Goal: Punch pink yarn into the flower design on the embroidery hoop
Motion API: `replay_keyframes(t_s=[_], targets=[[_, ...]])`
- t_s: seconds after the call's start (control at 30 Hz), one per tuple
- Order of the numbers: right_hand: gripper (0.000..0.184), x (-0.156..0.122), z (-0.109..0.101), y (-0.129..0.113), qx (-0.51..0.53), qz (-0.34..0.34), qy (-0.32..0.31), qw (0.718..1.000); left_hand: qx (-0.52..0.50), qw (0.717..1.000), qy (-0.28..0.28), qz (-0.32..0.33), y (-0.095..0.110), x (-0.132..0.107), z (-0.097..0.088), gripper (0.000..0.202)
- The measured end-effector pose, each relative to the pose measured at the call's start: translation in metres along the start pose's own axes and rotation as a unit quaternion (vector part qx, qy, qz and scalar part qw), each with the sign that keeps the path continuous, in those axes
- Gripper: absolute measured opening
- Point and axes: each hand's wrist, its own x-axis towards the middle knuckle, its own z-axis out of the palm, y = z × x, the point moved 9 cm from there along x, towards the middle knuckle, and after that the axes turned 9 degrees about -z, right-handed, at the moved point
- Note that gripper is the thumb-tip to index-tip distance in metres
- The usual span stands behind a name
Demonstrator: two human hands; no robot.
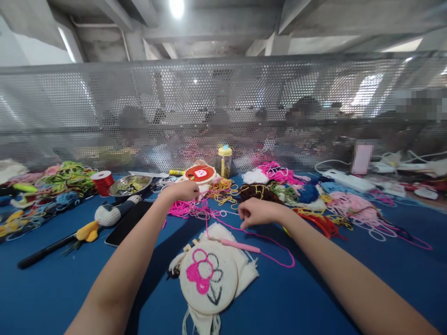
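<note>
My left hand [183, 190] is closed over a tangle of pink yarn [190, 209] just in front of a red embroidered hoop [200, 173]. My right hand [256, 212] pinches a pink yarn strand [275, 256] that runs down in a loop to a pink punch needle [240, 245]. The needle rests on the top edge of a wooden embroidery hoop [208, 278] with white cloth and a half-filled pink flower, lying on the blue table [63, 288] between my forearms.
Heaps of coloured yarn [296, 193] spread across the back of the table. At the left lie a phone [129, 222], a knitted toy [104, 218], a black stick [45, 253], a metal dish [130, 185] and a red spool [102, 181]. A yellow-lidded jar [225, 160] stands before a perforated metal screen [223, 102].
</note>
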Motion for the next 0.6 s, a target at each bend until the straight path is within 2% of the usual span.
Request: replay_keyframes(t_s=[0.13,0.2,0.37,0.5,0.6], targets=[[0.021,0.005,0.031,-0.022,0.065,-0.046,-0.089,0.993,-0.013,0.999,0.032,-0.001,-0.008,-0.002,-0.008,0.019],[0.019,0.007,0.040,-0.028,0.095,-0.055,-0.114,0.987,-0.023,0.999,0.043,-0.002,-0.011,-0.003,-0.011,0.018],[0.012,-0.001,0.035,-0.030,0.211,-0.057,-0.132,0.967,-0.065,0.995,0.075,0.004,-0.017,-0.007,-0.021,0.024],[0.024,-0.012,0.014,-0.019,0.295,-0.027,-0.072,0.952,-0.105,0.989,0.103,-0.001,-0.023,-0.010,-0.028,0.027],[0.026,-0.015,-0.011,-0.008,0.371,-0.016,0.049,0.927,-0.124,0.978,0.165,-0.020,-0.029,-0.011,-0.040,0.024]])
